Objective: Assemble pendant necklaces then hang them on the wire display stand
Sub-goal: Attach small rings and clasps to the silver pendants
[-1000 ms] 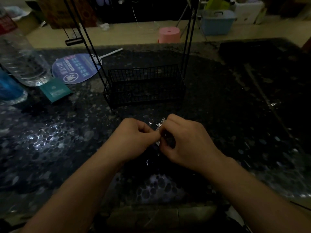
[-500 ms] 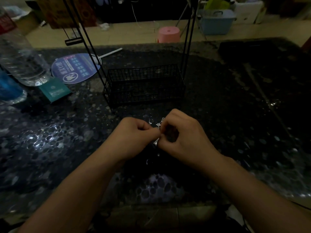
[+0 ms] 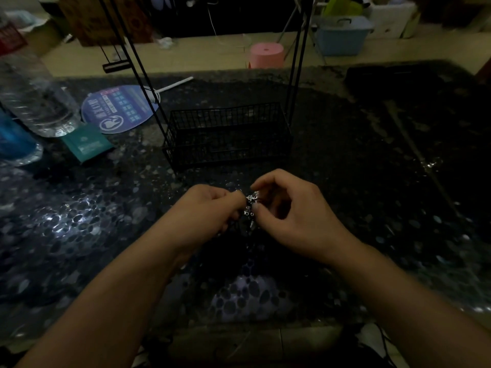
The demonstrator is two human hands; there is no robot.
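Both hands meet just in front of the black wire display stand (image 3: pixel 225 134), whose basket base sits on the dark speckled table (image 3: pixel 79 221) and whose thin uprights rise out of view. My left hand (image 3: pixel 210 208) is closed, pinching a small silvery pendant and chain (image 3: pixel 251 201) at its fingertips. My right hand (image 3: pixel 289 211) pinches the same shiny piece from the right, its index finger curled above it. The necklace's cord is too dark to make out; a few glints lie on the table below.
A clear water bottle (image 3: pixel 34 96) and a blue container (image 3: pixel 13 144) stand at the left. A round hand fan (image 3: pixel 119 107) and a teal packet (image 3: pixel 87 144) lie near them. Beyond the table are a pink stool (image 3: pixel 265 54) and a blue bin (image 3: pixel 342 33).
My right hand's fingers have lifted and spread slightly, showing more of the silvery piece. Both hands stay at the same spot in front of the stand.
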